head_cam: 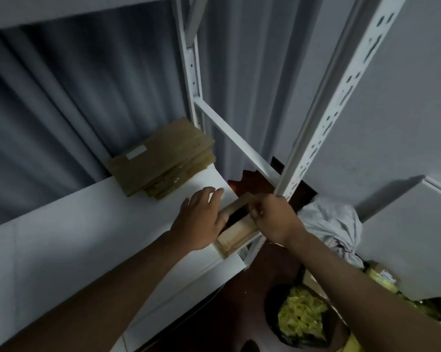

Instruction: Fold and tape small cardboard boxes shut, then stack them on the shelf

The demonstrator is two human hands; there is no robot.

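Fingers (214,193) of the left hand (201,219) lie straight and relaxed, flat along the left side of the small cardboard box (236,231); I read this hand as released, pressing rather than gripping. Right hand (275,219) sits on the box's right side with its fingers curled, pinching an upper flap. I see the box's top open, with a dark interior between the two hands.

Location of the box: on the white shelf board (87,237), at its near right corner, just beside the perforated white upright (341,97).

Below the shelf, at my lower right, I note a dark bag of yellow-green material (300,318) on the dark floor, and a crumpled pale cloth (333,224) beside the upright.

Farther back on the same shelf board, a stack of flattened cardboard (161,158) lies well apart from the box, its top sheet bearing a white label. Behind it hangs a grey curtain (87,97).
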